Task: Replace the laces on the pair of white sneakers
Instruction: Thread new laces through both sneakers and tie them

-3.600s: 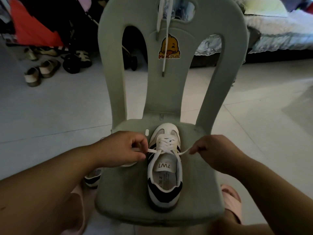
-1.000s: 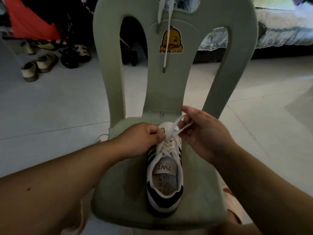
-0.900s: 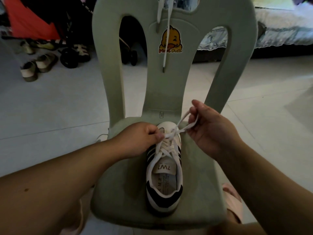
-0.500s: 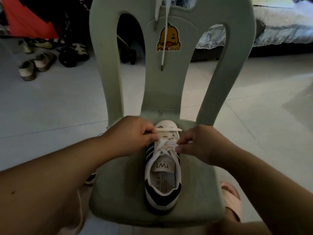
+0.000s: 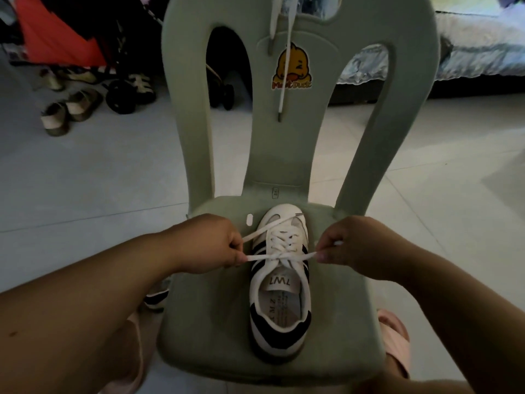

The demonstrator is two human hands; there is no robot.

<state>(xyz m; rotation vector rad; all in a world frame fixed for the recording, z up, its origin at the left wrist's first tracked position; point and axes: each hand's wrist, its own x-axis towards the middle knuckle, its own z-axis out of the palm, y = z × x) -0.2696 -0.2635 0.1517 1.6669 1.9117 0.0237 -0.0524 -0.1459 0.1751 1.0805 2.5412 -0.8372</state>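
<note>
Head view: the white sneaker (image 5: 279,280) with dark stripes lies on the green chair (image 5: 204,322) seat, between the two hands. Its long axis runs straight away from the person, toe farthest. The lace (image 5: 281,255) crosses over itself just above the tongue, midway between the fingertips, and each strand leaves that crossing sideways, at right angles to the shoe.

The left hand (image 5: 210,243) has its fingers (image 5: 234,245) curled and pinching one strand. A second run of lace leaves the same grip and slants over the toe cap. The right hand (image 5: 355,245) pinches the other strand between thumb and fingertips (image 5: 326,253), with a bit of white showing above them. Both hands sit about equally near the crossing, so the tightening pull likely goes outward, evenly, on both sides.

The tongue tag (image 5: 279,282) shows three dark characters, roughly "TW7"; I cannot read it surely. A duck sticker (image 5: 292,68) on the chair back carries red lettering, perhaps "Duck". A spare lace (image 5: 284,81) hangs beside it.
</note>
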